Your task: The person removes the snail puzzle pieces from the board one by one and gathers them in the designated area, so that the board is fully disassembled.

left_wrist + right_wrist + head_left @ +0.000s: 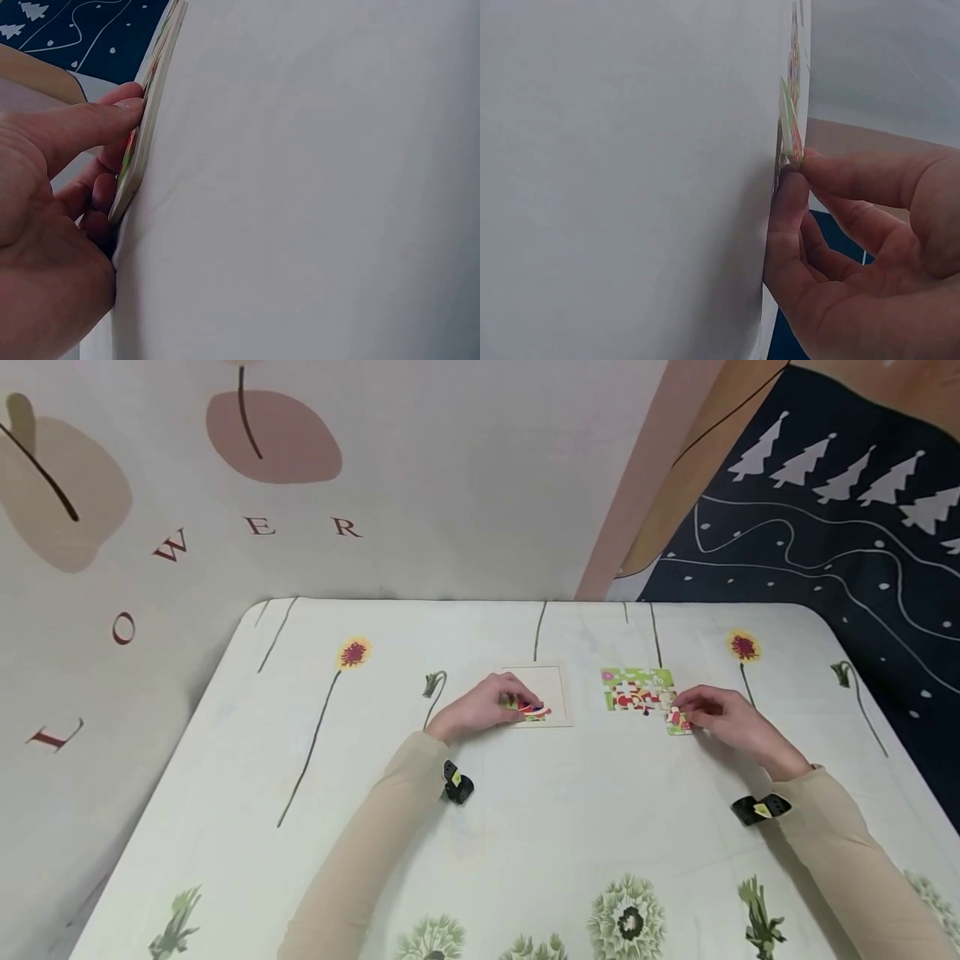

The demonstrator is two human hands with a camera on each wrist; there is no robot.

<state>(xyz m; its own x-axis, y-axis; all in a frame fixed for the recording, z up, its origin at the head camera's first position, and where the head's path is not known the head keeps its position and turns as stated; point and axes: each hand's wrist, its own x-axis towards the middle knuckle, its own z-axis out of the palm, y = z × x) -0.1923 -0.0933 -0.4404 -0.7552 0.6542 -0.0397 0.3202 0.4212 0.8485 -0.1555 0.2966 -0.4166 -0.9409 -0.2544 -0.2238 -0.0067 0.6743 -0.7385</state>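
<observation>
My left hand (491,700) lies over the left part of a pale square puzzle tray (562,693). Its thumb and fingertips touch colourful puzzle pieces (537,713) lying in the lower part of the tray. Whether they pinch a piece or only press is unclear. In the left wrist view, the thumb (112,120) meets the tray's printed side. On the right, my right hand (723,717) pinches a green-and-red puzzle piece (678,722) between thumb and fingers. That piece is tilted in the right wrist view, at the lower right corner of a group of joined puzzle pieces (626,677).
A white flower-printed cloth (570,827) covers the table. Behind it hangs a pale printed curtain (465,527), with a dark tree-patterned cloth (810,518) at the right. Each wrist carries a black camera (457,783).
</observation>
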